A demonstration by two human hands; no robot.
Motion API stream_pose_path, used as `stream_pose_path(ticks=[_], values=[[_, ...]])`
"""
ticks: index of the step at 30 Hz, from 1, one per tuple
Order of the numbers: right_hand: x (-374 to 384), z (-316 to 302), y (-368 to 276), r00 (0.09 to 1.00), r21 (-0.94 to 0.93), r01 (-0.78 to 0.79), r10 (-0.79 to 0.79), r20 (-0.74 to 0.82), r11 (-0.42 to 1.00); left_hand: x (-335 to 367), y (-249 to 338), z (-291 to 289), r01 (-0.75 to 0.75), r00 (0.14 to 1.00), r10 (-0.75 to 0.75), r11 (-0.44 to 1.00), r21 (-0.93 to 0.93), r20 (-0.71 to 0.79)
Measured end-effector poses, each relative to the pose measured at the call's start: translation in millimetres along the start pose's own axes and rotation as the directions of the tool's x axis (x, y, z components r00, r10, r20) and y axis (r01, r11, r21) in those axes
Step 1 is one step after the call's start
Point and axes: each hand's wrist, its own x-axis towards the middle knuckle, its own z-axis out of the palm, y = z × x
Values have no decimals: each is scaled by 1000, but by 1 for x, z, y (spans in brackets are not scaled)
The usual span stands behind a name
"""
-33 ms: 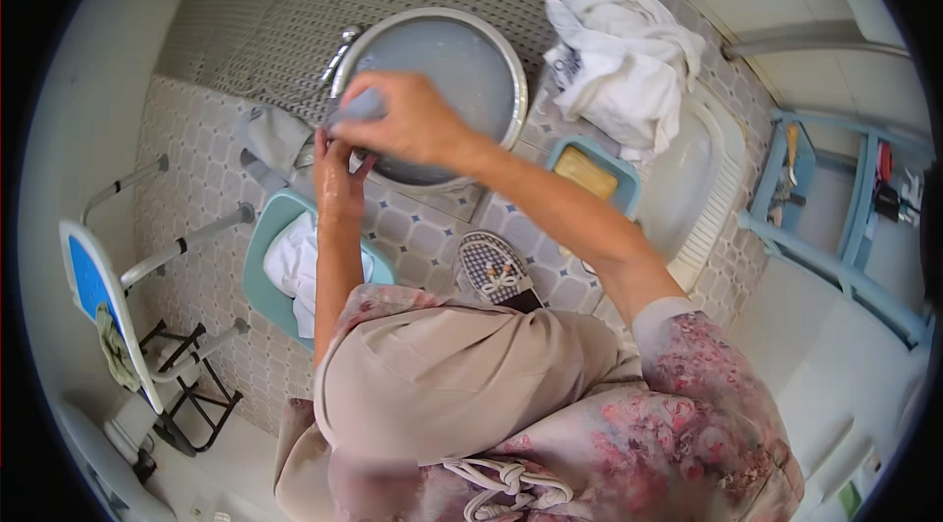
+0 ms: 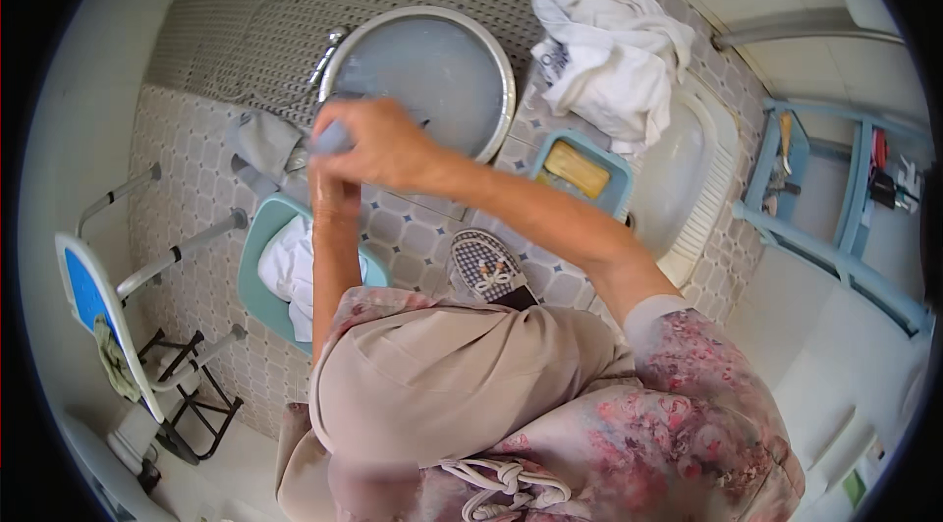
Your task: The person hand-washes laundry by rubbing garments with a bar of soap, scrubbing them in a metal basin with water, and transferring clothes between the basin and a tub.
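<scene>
I'm looking down at two busy hands by the big round basin (image 2: 422,80), which has cloudy water in it. The right hand (image 2: 378,141) is curled tight round a small grey-blue thing (image 2: 334,138). One soft-looking end pokes out past the thumb, but I can't say just what it is. The left hand (image 2: 331,186) is right below it, wet and shiny at the wrist. Its fingers are tucked behind the right hand, so I can't see how far they are spread or if they grip anything.

The grey-blue thing is up at the near left edge of the basin — close to the rim, not down in the water. I think it would be good to keep both hands over the basin, so drips fall back in. Wet things can be slippery, so a firm squeeze seems best, with the left hand steady underneath. The yellow bar (image 2: 577,170) sits in its blue tray (image 2: 617,190) on the right — near enough for a short reach.
</scene>
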Motion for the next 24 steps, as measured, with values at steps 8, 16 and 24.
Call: stream_pose_path(ticks=[8,16,24], values=[[-79,-7,22,976,-147,211,-216,-12,966,-8,-33,32,40,998,-42,999,31,56],[-227,-131,85,936,-800,-353,187,-300,485,8,-21,20,-61,998,55,988,146,41],[-243,-130,109,919,-867,-358,291,-264,345,14,-12,24,-193,981,194,924,331,29]])
